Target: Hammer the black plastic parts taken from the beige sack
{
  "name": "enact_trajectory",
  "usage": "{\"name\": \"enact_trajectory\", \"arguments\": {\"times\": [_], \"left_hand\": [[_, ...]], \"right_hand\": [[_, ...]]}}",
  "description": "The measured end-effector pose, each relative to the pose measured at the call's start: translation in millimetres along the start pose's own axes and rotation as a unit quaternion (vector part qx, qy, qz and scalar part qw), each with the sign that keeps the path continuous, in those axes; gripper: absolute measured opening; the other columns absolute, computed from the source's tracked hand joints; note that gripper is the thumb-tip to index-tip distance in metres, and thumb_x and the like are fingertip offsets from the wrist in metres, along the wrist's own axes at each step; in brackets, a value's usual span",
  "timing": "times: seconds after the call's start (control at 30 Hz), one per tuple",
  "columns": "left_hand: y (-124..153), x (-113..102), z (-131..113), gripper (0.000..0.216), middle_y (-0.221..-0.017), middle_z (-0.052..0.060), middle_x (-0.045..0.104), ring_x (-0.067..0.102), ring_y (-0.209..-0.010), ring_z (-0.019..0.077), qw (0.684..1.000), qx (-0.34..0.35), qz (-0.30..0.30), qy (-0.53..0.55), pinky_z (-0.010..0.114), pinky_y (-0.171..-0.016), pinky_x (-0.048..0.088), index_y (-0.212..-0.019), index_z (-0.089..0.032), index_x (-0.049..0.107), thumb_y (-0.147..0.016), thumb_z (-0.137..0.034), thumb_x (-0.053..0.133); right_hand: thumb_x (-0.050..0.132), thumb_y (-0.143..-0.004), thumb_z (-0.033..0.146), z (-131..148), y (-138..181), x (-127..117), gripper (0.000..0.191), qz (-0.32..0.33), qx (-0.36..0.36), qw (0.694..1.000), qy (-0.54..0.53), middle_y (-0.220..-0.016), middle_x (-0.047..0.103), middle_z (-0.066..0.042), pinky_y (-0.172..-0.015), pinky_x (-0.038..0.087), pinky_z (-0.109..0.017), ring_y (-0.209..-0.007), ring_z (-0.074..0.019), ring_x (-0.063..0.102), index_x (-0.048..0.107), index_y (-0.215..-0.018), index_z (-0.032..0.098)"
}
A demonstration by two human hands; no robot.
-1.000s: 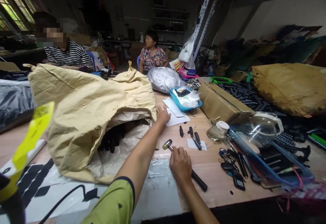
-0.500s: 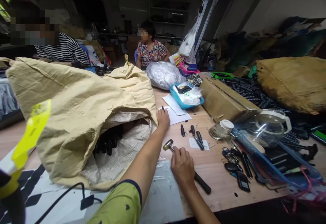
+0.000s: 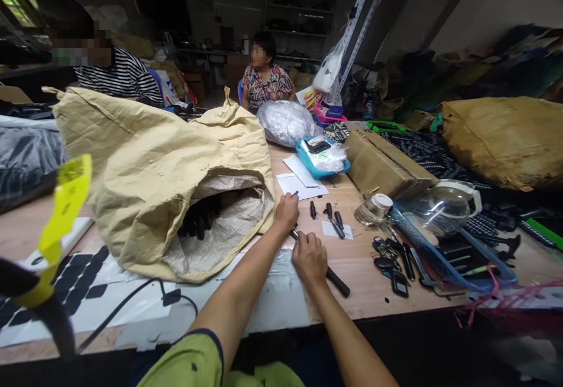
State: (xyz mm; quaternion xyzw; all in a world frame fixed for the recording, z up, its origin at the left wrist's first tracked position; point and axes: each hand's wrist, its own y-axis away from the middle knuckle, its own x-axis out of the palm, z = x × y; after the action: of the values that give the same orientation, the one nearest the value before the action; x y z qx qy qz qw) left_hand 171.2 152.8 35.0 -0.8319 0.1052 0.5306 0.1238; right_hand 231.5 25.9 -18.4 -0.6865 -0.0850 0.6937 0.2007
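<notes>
My left hand (image 3: 287,211) is closed, with the tip of a small dark piece (image 3: 295,193) poking out above its fingers; its kind is hidden. Close beside it on the right, my right hand (image 3: 310,260) grips a hammer. The hammer's black handle (image 3: 338,281) sticks out below the right hand, while its head is hidden behind the left hand. White papers (image 3: 303,183) lie just beyond the left hand. To the right are a short black handle-like piece (image 3: 313,210) and dark tools (image 3: 338,223) on a small white card (image 3: 346,232).
A large beige sack (image 3: 176,141) gapes at left, dark items inside. At right lie keys (image 3: 387,264), a blue clear tray (image 3: 484,258), a glass jar (image 3: 373,210) and a cardboard box (image 3: 387,161). A blue basket (image 3: 319,170) sits farther back; two people sit across the table.
My left hand has come back from the papers toward my right hand. The hammer head, visible before, is now behind the left hand. The view has shifted slightly.
</notes>
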Motion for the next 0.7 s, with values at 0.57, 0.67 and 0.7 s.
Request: {"name": "enact_trajectory", "arguments": {"times": [0.57,0.67,0.7], "left_hand": [[127,-68,142,0.039,-0.113,0.005,0.071,0.06,-0.107,0.0249,0.995,-0.075,-0.046,-0.051,0.036,-0.088,0.049,-0.096,-0.026,0.075,-0.084,-0.002,0.046],[133,-64,145,0.038,-0.127,0.004,0.067,0.054,-0.121,0.028,0.993,-0.063,-0.085,-0.048,0.043,-0.099,0.045,-0.096,-0.028,0.075,-0.083,-0.003,0.049],[135,-62,144,0.039,-0.131,0.004,0.065,0.053,-0.124,0.0284,0.992,-0.056,-0.1,-0.042,0.046,-0.101,0.044,-0.098,-0.028,0.075,-0.083,-0.003,0.05]], "right_hand": [[0.05,-0.089,0.02,-2,-13,12,0.025,-0.005,0.006,1.0,-0.007,-0.087,0.055,-0.007,-0.067,0.028,-0.03,-0.083,-0.02,0.049,0.067,-0.107,0.02],[0.051,-0.089,0.02,-3,-14,13,0.025,-0.003,0.007,1.0,-0.009,-0.088,0.056,-0.007,-0.067,0.029,-0.031,-0.084,-0.0203,0.049,0.068,-0.107,0.02],[0.051,-0.089,0.02,-4,-14,13,0.025,-0.002,0.007,1.0,-0.01,-0.088,0.056,-0.007,-0.067,0.03,-0.031,-0.084,-0.0203,0.049,0.068,-0.107,0.02]]}}
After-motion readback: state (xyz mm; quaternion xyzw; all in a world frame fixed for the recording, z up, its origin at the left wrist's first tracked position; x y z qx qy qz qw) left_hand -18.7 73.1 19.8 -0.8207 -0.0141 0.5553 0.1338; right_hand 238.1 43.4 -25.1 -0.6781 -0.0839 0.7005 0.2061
